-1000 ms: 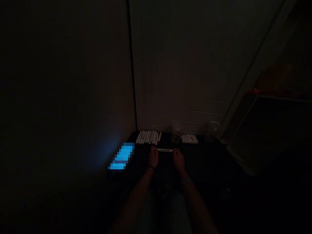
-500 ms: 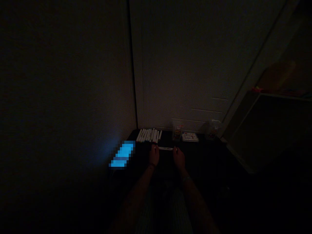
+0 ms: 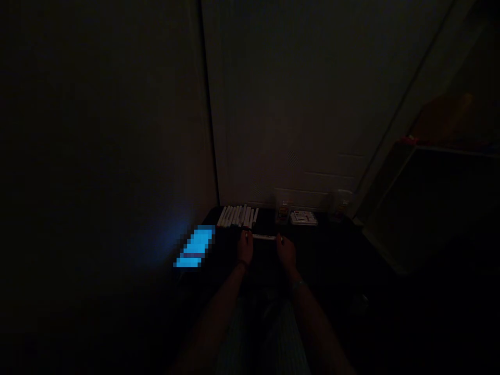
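Note:
The room is very dark. A white marker (image 3: 264, 237) lies crosswise between my two hands over a dark table (image 3: 324, 250). My left hand (image 3: 246, 247) pinches its left end and my right hand (image 3: 286, 251) pinches its right end. Just beyond them a row of several white markers (image 3: 238, 216) lies side by side at the back of the table.
A glowing blue screen (image 3: 194, 248) lies at the table's left edge. A small flat pack (image 3: 303, 217) and two clear cups (image 3: 282, 212) stand at the back near a pale door. A dark box-like piece of furniture (image 3: 437, 198) stands to the right.
Both hands and the marker have shifted slightly up and away in the view; the grip on both ends looks the same.

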{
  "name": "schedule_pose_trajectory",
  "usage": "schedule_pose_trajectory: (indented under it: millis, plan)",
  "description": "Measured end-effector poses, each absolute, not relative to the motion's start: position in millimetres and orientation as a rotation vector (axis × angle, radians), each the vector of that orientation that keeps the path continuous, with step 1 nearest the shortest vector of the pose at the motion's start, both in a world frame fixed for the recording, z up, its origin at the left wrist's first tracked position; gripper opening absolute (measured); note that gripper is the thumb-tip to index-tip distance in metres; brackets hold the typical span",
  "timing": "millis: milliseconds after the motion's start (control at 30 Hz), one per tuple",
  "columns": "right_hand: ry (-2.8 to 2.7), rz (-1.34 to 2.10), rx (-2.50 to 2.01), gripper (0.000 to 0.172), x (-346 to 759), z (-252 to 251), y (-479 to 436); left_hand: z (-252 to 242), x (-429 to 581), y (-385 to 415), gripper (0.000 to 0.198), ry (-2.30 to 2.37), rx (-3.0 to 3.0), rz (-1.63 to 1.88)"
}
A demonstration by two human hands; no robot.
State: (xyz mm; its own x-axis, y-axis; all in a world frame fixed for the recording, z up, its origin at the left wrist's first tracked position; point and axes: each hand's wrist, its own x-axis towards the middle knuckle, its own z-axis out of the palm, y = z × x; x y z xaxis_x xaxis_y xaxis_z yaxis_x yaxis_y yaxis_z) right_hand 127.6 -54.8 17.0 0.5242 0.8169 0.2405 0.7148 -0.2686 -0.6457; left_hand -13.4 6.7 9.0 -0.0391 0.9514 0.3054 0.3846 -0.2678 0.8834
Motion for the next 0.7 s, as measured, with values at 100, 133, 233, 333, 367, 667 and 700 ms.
schedule_pose_trajectory:
  millis: [100, 133, 233, 333, 367, 667, 700]
  plan:
    - [-1.242, 0.175, -2.047, 0.052, 126.3, 19.3, -55.5, 11.6, -13.7, 5.7, 0.028, 1.435, 1.68, 1.282]
    - [-1.234, 0.179, -2.053, 0.052, 125.8, 20.3, -55.8, 12.3, -13.7, 5.3, 0.028, 1.439, 1.683, 1.277]
    - [-1.216, 0.208, -2.069, 0.051, 124.6, 23.6, -57.0, 13.3, -13.8, 4.6, 0.028, 1.442, 1.696, 1.268]
    - [-1.229, 0.223, -2.054, 0.05, 124.3, 25.9, -58.4, 11.9, -13.6, 5.2, 0.029, 1.448, 1.687, 1.271]
    - [-1.234, 0.221, -2.049, 0.049, 124.4, 26.2, -58.7, 11.0, -13.4, 5.7, 0.03, 1.448, 1.685, 1.268]
    - [-1.243, 0.198, -2.054, 0.05, 125.9, 21.0, -56.3, 8.3, -12.9, 7.6, 0.031, 1.438, 1.708, 1.268]
    - [-1.243, 0.193, -2.054, 0.05, 126.0, 20.5, -56.3, 9.1, -12.9, 7.1, 0.031, 1.441, 1.704, 1.263]
